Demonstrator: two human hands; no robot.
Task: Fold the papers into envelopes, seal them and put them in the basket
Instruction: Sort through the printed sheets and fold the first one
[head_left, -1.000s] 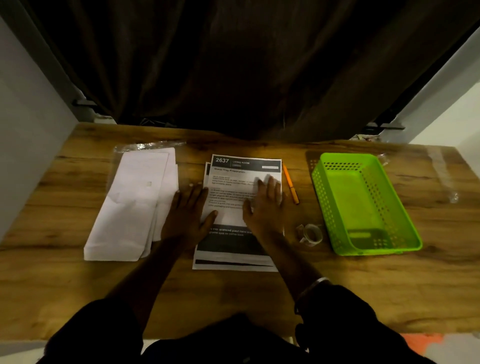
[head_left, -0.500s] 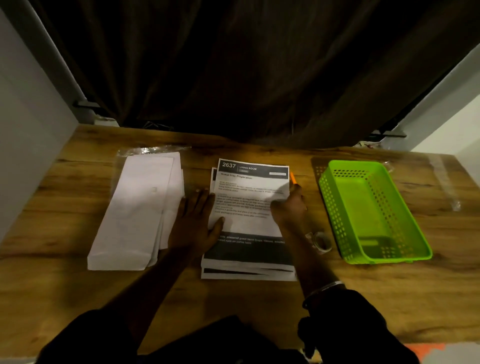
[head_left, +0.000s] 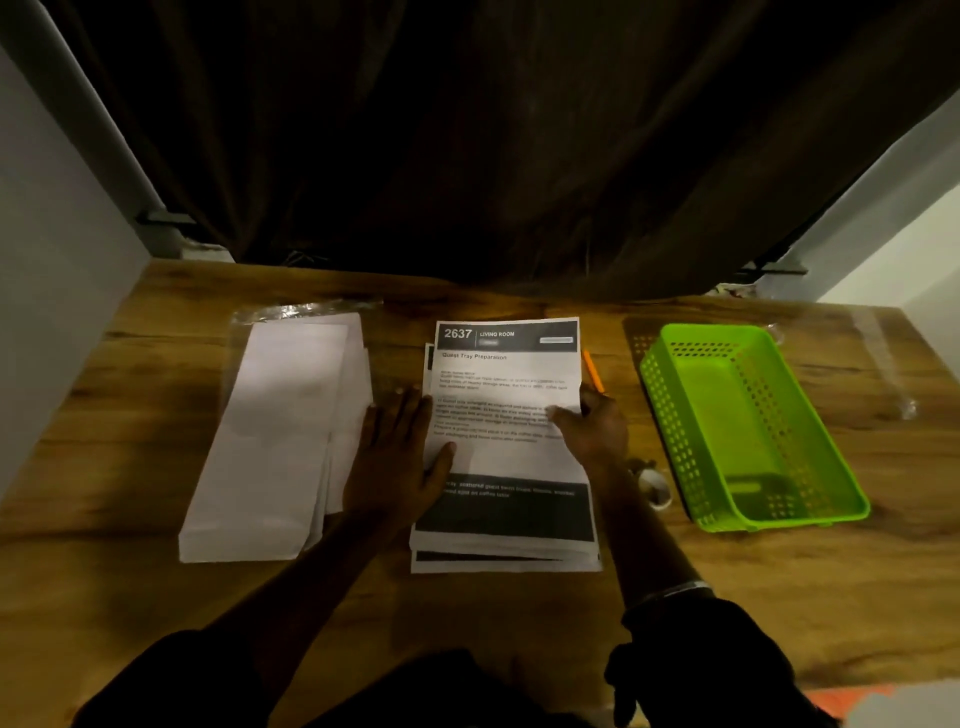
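Note:
A stack of printed papers (head_left: 506, 457) headed "2637" lies in the middle of the wooden table (head_left: 130, 597). My left hand (head_left: 402, 457) rests flat at the stack's left edge, thumb on the top sheet. My right hand (head_left: 592, 434) pinches the top sheet's right edge, thumb on top and fingers under it. A pile of long white envelopes (head_left: 280, 431) sits to the left. The green plastic basket (head_left: 748, 426) stands on the right with nothing in it.
An orange pen (head_left: 592, 370) lies between the papers and the basket. A roll of clear tape (head_left: 655, 486) sits near the basket's front left corner. A dark curtain (head_left: 493, 145) hangs behind the table. Clear plastic wrap (head_left: 306, 310) lies behind the envelopes.
My right hand has slid from the middle of the top sheet to its right edge and taken hold of it. My left hand has stayed at the stack's left edge.

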